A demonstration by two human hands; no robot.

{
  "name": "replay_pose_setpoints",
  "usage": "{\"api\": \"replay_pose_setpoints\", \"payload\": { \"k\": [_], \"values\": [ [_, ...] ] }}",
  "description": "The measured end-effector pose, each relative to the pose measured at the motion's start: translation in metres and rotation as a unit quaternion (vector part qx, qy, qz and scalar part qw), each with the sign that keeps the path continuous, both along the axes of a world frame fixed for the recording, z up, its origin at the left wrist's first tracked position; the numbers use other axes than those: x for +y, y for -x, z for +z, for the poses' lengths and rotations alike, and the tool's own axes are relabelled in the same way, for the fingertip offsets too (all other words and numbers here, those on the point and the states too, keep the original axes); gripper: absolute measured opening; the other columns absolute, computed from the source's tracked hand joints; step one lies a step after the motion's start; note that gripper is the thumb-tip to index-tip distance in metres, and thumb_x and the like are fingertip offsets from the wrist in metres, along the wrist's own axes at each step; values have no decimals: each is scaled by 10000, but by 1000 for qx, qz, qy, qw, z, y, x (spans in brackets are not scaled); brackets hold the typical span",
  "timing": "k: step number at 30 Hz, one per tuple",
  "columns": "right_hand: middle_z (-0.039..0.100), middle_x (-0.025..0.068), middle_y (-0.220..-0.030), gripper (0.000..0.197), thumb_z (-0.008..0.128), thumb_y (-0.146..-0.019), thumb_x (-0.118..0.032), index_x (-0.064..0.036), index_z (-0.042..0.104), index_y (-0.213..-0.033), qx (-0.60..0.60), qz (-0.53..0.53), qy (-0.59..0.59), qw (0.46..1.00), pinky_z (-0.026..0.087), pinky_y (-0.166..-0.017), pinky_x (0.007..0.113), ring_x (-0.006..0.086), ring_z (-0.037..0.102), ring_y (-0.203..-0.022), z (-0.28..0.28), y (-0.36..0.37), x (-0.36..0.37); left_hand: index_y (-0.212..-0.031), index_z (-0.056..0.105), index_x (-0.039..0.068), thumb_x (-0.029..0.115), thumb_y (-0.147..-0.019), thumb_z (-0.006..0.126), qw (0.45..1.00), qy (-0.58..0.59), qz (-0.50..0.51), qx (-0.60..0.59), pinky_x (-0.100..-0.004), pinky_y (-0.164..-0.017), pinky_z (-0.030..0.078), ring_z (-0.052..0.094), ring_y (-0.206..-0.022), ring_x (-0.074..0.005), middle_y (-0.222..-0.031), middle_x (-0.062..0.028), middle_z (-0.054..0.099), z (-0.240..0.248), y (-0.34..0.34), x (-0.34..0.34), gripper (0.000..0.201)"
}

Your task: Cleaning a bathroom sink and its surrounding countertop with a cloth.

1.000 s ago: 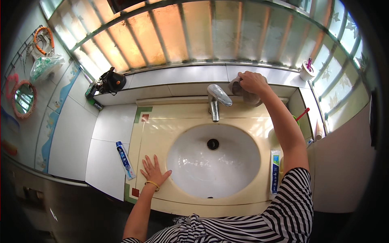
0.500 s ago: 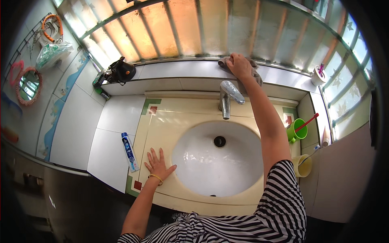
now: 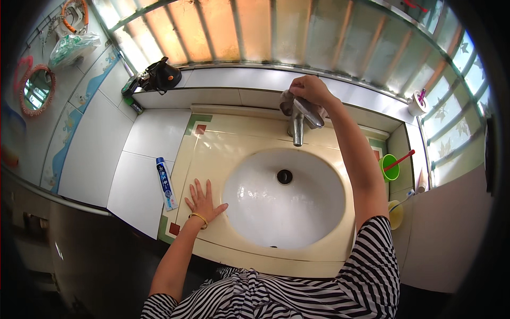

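The right hand (image 3: pixel 312 90) has its fingers closed on a greyish cloth (image 3: pixel 287 103) bunched beneath them by the tap (image 3: pixel 307 115), while the left hand (image 3: pixel 204 206) spreads its fingers on the counter (image 3: pixel 228 141), toothpaste (image 3: pixel 166 183) to their left, sink (image 3: pixel 255 223) to their right.

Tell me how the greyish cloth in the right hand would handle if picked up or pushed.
The greyish cloth is probably floppy: it bunches into loose folds under the right hand. Pushed against the faucet beside it, it would likely crumple. It looks fairly light, being thin fabric, though whether it is wet can't be told.
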State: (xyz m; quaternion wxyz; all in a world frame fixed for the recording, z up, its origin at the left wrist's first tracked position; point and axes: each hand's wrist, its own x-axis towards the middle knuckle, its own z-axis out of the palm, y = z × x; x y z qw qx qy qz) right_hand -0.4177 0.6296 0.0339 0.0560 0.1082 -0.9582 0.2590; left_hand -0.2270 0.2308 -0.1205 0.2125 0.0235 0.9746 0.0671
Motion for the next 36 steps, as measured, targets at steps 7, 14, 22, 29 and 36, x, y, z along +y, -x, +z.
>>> {"api": "replay_pose_setpoints", "payload": {
  "k": [7,14,22,29,36],
  "values": [
    [620,1,-823,212,558,-849,-154,-17,624,-996,10,-75,400,914,443,-658,212,53,538,-703,-76,-14,21,-1417,-4,154,652,-662,566,1000,-9,4,16,-670,-950,22,-148,-1311,-408,-1441,-203,-140,-1,1,-3,1069],
    [629,102,-878,268,524,-852,-196,-6,597,-1025,148,-174,96,969,443,-749,310,187,584,-799,-148,-59,11,-1418,3,164,623,-682,571,1000,-23,1,7,-662,-960,21,-150,-1314,-404,-1442,-201,-135,6,1,-1,1037],
    [625,48,-863,241,543,-874,-174,9,602,-1019,74,-311,222,921,443,-715,257,114,556,-773,-127,-124,1,-1418,6,163,611,-706,555,999,-25,-3,26,-666,-960,46,-156,-1314,-396,-1441,-198,-134,0,-3,-3,1004],
    [544,93,-967,306,597,-822,-209,-27,595,-1068,165,-234,262,921,414,-808,289,200,526,-923,-83,-128,-60,-1418,3,164,609,-715,544,999,-21,-5,44,-666,-960,44,-153,-1314,-396,-1442,-192,-135,0,-2,-6,993],
    [556,119,-857,242,594,-784,-214,-32,629,-940,106,-151,167,968,432,-745,337,265,558,-804,-65,-182,-129,-1420,6,189,606,-726,525,999,-51,-10,5,-647,-973,7,-157,-1319,-384,-1446,-184,-140,8,2,-16,961]
  ]
}}
